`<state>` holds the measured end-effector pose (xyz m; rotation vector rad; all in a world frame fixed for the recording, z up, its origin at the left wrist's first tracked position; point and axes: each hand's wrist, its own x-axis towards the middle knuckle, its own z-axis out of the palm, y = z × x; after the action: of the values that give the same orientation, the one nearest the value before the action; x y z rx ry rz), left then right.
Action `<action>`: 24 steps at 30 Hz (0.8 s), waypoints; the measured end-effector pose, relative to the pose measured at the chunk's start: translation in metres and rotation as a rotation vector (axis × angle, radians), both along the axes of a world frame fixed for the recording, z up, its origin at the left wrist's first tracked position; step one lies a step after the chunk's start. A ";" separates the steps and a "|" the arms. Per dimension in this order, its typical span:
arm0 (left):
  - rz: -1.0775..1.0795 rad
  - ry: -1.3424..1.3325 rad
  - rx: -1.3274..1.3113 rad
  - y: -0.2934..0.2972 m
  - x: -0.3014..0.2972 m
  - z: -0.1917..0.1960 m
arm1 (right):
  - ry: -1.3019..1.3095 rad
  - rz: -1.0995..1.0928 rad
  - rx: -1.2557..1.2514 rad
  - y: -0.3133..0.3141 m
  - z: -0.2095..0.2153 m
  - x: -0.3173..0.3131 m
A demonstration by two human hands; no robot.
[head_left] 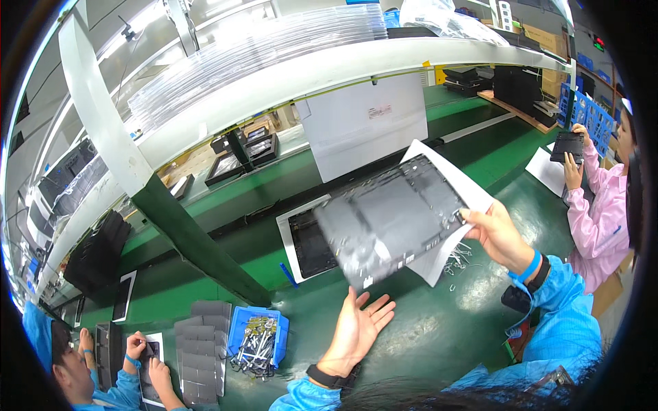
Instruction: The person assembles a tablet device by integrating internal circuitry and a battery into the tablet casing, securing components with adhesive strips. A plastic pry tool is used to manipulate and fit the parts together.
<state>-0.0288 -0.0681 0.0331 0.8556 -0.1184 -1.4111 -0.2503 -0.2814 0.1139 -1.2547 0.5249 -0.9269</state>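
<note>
One dark flat panel (394, 216) is held tilted above the green bench (418, 342) by the right hand (499, 235), which is clamped on the panel's right edge, with the thumb laid over the upper face. The left hand (356, 332) is apart from it, palm turned up and fingers spread, beneath the panel's near corner; the thumb tip comes so close to that corner that I cannot tell whether the two touch. A blue band (530, 266) circles the right wrist, and a black strap (329, 376) the left. Behind the panel, and partly hidden by it, a white sheet (469, 198) slants down toward the right, with loose pale bits (458, 259) on the bench just beside its lower edge. To the panel's left, a black device (308, 243) lies in a white frame, near a thin blue strip (288, 275). Further left of the left hand stands a blue bin (280, 342) heaped with small cable-like parts (257, 339), and next to it dark plates (200, 349) overlap in a row. A large white board (367, 123) stands upright at the back. At the far left, a co-worker in blue (75, 370) bends over another piece; at the right, a co-worker in pink (600, 212) holds a dark unit (567, 146) with both hands.
</note>
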 end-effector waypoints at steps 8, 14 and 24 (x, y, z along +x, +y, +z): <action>0.109 -0.144 -0.436 -0.015 0.024 -0.078 | 0.085 0.139 -0.176 0.043 0.024 0.012; 0.178 -0.786 -0.374 0.006 0.062 -0.007 | 0.202 0.317 -0.351 0.037 0.032 0.023; -0.135 -0.535 0.019 0.090 -0.005 -0.023 | 0.527 0.510 -0.219 -0.041 -0.041 0.089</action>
<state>-0.0340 0.0215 0.0098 1.2443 -0.5793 -1.2768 -0.1616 -0.3221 0.0734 -1.7418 0.4804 -0.2191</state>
